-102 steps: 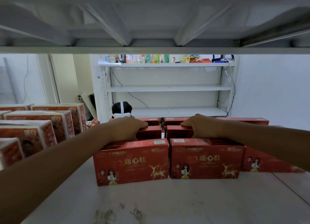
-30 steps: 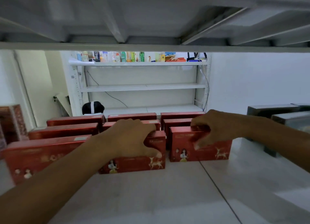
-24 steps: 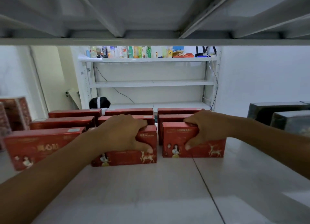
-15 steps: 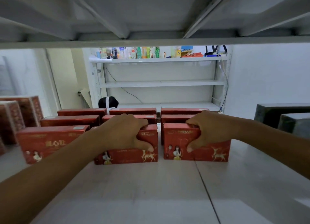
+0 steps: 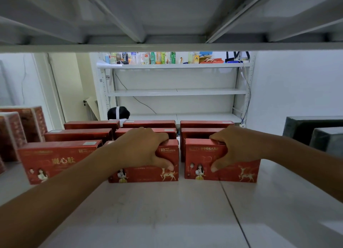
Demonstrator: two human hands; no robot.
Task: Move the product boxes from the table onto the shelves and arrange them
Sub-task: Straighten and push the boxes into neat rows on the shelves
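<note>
Several flat red product boxes stand upright in rows on a white shelf [image 5: 167, 210]. My left hand [image 5: 143, 147] grips the top of the front middle red box [image 5: 148, 173], thumb on its front face. My right hand [image 5: 235, 147] grips the front right red box [image 5: 237, 169] the same way, thumb pressed on the front. A third front box [image 5: 53, 160] stands free at the left. More red boxes [image 5: 148, 124] line up behind in two further rows.
Darker red patterned boxes [image 5: 20, 129] stand at the far left. Grey-black boxes [image 5: 315, 129] sit at the right. The shelf above [image 5: 167, 47] hangs low overhead. Across the room stands another white rack [image 5: 176, 91] with bottles on top, and a person's head [image 5: 118, 113] shows behind the boxes.
Over the last second both hands keep their grip on the two front boxes, which end up a little closer to me. My view has shifted slightly.
</note>
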